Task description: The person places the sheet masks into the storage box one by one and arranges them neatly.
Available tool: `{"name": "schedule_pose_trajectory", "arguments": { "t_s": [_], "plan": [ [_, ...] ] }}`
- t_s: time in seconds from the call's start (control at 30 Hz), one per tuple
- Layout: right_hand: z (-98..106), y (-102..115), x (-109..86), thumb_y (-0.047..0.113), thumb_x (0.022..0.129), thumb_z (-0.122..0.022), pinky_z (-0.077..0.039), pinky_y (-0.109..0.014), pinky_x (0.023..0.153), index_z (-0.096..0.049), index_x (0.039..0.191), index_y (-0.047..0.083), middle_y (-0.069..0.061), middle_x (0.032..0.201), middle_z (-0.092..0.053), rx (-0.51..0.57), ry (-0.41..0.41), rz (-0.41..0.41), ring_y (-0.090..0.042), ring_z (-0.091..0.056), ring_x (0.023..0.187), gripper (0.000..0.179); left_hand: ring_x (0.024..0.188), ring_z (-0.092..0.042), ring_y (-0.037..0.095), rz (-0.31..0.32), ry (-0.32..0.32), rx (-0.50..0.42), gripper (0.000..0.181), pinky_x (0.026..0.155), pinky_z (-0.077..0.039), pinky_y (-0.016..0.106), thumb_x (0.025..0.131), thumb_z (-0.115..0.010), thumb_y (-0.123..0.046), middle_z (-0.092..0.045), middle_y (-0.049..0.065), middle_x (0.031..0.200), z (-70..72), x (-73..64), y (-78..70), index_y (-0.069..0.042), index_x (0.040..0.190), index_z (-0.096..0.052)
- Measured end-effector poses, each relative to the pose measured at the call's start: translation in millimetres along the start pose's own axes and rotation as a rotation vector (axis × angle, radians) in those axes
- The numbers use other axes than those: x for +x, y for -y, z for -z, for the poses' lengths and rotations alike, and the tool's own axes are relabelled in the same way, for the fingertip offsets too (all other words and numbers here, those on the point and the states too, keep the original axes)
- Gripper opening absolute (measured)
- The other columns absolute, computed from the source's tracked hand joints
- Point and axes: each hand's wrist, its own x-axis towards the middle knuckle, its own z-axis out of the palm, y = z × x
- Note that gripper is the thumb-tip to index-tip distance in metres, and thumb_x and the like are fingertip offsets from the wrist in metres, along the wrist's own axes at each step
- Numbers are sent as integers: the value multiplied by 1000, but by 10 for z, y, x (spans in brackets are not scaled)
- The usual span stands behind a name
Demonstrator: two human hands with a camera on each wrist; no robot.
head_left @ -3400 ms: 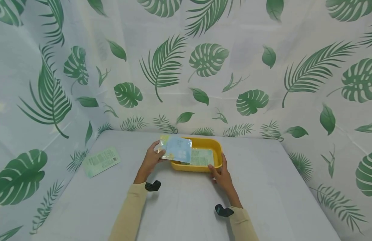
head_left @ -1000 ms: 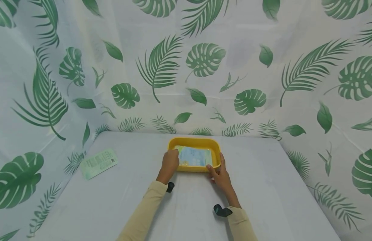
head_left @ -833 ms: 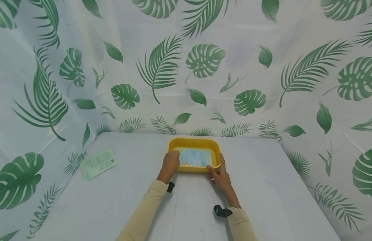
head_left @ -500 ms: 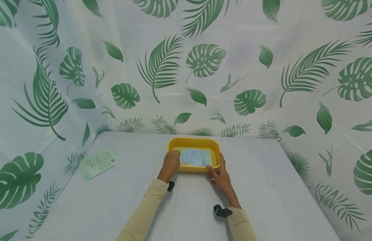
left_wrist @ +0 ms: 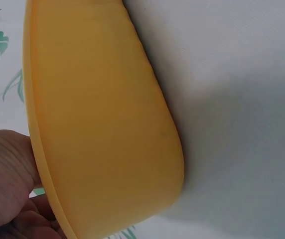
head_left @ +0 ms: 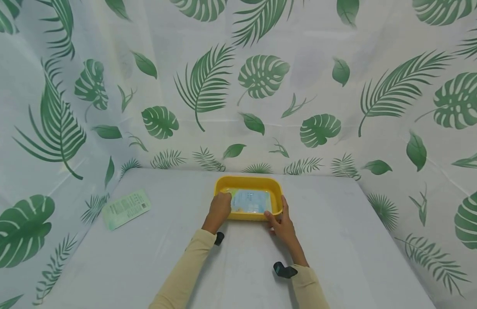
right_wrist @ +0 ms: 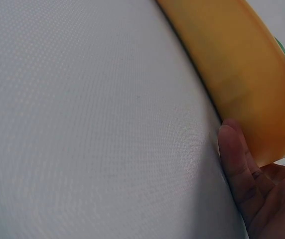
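Note:
A yellow plastic tray (head_left: 249,217) stands on the table, and a flat blue sheet mask packet (head_left: 250,201) lies inside it. My left hand (head_left: 219,210) reaches over the tray's left front corner, its fingers curled at the packet's left end. The fingertips are hidden from the head view; in the left wrist view the same hand (left_wrist: 8,179) is partly behind the rim. My right hand (head_left: 284,225) grips the tray's right front corner, thumb at the rim and fingers along the outer side. In the right wrist view, the right fingers (right_wrist: 234,154) sit low against the tray wall (right_wrist: 232,64).
A pale green sheet mask packet (head_left: 127,209) lies printed side up on the left of the white table (head_left: 246,266). Behind the tray, close to the table's back edge, hangs a leaf-patterned cloth (head_left: 277,128).
My left hand has carried the blue packet rightward and down into the tray, over the green packet there. The packet has settled flatter. My right hand has kept its grip on the tray.

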Motion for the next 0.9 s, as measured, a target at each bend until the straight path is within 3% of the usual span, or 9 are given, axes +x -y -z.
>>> {"name": "schedule_pose_trajectory", "arguments": {
  "t_s": [0.23,0.4,0.63,0.9],
  "plan": [
    [-9,15,9,55,91,-61,-57,-30,59,0,155,40,-17,90,-68,1,-1,1,-16,-65,69,90,72,-64,18,0,30,-7,6,63,-53,32,92,-64,-2,-70,11,87,4,8,13,0,97,-67],
    [-5,18,5,54,90,-62,-57,-30,59,0,155,41,-17,89,-68,6,0,3,-16,-65,69,90,74,-66,20,-33,12,-16,6,65,-54,32,91,-65,-2,-69,11,86,2,2,37,-1,96,-67],
    [2,3,13,54,90,-62,-57,-30,59,-1,155,40,-17,91,-67,2,-2,10,-16,-64,68,90,91,-70,26,-51,1,-99,19,78,-57,35,89,-66,-1,-73,12,103,-1,1,72,-1,108,-70],
    [-2,-18,16,53,91,-62,-57,-31,60,-1,155,39,-16,89,-67,10,-6,15,-17,-64,69,90,95,-69,26,-59,28,-182,21,81,-56,37,87,-68,0,-73,12,107,18,-8,83,-1,109,-71]
  ]
}}
